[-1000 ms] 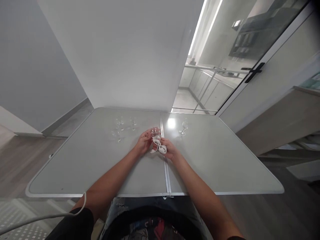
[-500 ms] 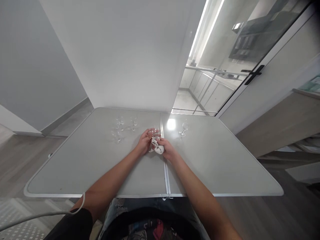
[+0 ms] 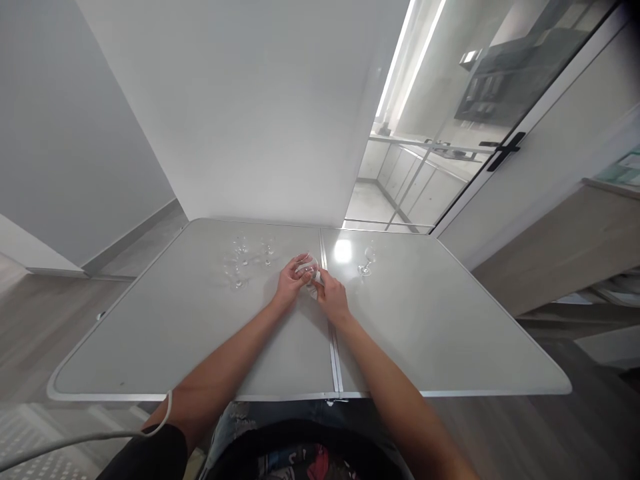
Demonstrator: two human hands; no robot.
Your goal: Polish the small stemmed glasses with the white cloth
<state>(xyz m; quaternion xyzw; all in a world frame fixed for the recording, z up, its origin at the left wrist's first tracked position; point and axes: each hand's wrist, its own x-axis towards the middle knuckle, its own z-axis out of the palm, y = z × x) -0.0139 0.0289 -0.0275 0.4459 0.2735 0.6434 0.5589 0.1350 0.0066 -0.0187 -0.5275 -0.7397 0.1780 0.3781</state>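
My left hand (image 3: 290, 280) is curled round the bowl of a clear stemmed glass (image 3: 307, 265), held above the middle of the table. My right hand (image 3: 334, 295) is closed close beside it, fingertips at the lower part of the glass. A small white piece of a cloth (image 3: 318, 275) shows at the right fingertips; the rest of it is hidden by the hand. To the left, several similar glasses stand in a group, among them a near glass (image 3: 237, 275) and a rightmost glass (image 3: 269, 251). Right of the seam is another stemmed glass (image 3: 369, 259).
The pale folding table (image 3: 425, 333) has a metal-edged seam (image 3: 334, 360) down its middle. A white wall (image 3: 260, 133) rises behind it, with a glass door (image 3: 425, 133) at the right rear. A white cable (image 3: 100, 437) runs by my left arm.
My right hand has turned over and risen to the underside of the glass, so the cloth is now mostly out of sight. The glass has tilted in my left hand.
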